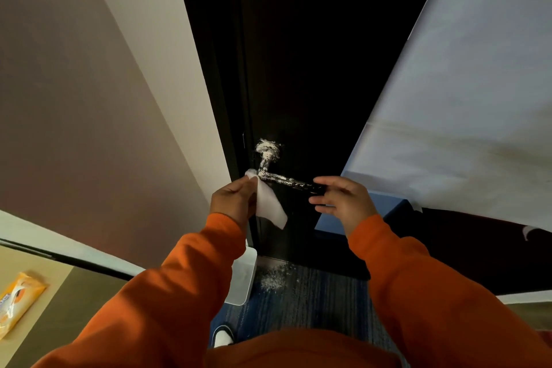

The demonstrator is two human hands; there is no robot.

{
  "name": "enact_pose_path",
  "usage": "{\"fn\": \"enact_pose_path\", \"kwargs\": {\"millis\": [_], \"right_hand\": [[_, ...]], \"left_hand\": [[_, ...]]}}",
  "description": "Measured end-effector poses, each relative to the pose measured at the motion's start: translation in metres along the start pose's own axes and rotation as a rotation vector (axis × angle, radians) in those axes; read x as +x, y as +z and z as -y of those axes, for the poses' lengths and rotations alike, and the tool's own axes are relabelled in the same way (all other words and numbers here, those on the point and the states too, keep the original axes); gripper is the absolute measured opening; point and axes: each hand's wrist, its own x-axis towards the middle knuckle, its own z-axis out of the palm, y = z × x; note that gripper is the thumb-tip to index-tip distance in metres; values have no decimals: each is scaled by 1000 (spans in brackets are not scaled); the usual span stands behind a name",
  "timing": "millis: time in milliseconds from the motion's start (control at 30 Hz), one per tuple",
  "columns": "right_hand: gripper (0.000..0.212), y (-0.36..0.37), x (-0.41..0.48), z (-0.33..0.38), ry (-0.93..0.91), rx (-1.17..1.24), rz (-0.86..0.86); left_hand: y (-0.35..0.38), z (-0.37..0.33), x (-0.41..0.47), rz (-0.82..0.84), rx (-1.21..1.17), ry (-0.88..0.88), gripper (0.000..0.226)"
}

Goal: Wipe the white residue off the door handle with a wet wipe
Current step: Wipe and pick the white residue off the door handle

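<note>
"Behind the door handle (286, 182), which surface is largest?" asks the inspector.

"A dark door (313, 54), on which the handle is mounted. Right of the handle hangs a pale sheet (478, 84); left of it stands a beige wall (74, 84)."

"State the hands."

"Both arms wear orange sleeves (179, 293). The left hand (233, 200) pinches a white wet wipe (268, 207) and presses its upper corner against the bend of the handle, where the neck meets the lever. The remainder of the wipe hangs below the lever. The right hand (343, 200) grasps the free end of the lever, fingers curled round it."

"Condition of the handle?"

"White residue (266, 147) coats the rose, the neck and patches along the lever. Directly below the handle, white powder (273, 276) lies scattered on the blue carpet (313, 302), beside a white bin (246, 275). Far below and left of the handle, an orange packet (18, 299) lies on a tan surface (35, 260). One shoe (222, 337) shows below the handle, near the lower edge."
</note>
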Motion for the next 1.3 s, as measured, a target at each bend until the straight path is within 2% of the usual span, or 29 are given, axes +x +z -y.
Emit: {"fn": "enact_pose_path", "kwargs": {"millis": [133, 467, 667, 833, 1033, 1133, 1300], "right_hand": [[39, 0, -3, 2, -2, -7, 2], [39, 1, -7, 0, -3, -12, 1], [37, 3, -7, 1, -3, -19, -8], [37, 2, -9, 0, 1, -19, -12], [36, 3, -8, 1, 6, -18, -16], [36, 3, -9, 1, 4, -20, -20], [37, 2, -8, -1, 5, -27, -10]], "left_hand": [[6, -2, 1, -7, -32, -6, 9], [11, 1, -7, -143, 98, 148, 29], [17, -13, 2, -96, 88, 118, 22], [13, 0, -4, -138, 32, 86, 22], [20, -19, 1, -117, 93, 99, 12], [21, -8, -9, -157, 68, 91, 18], [25, -6, -10, -199, 24, 94, 5]]}}
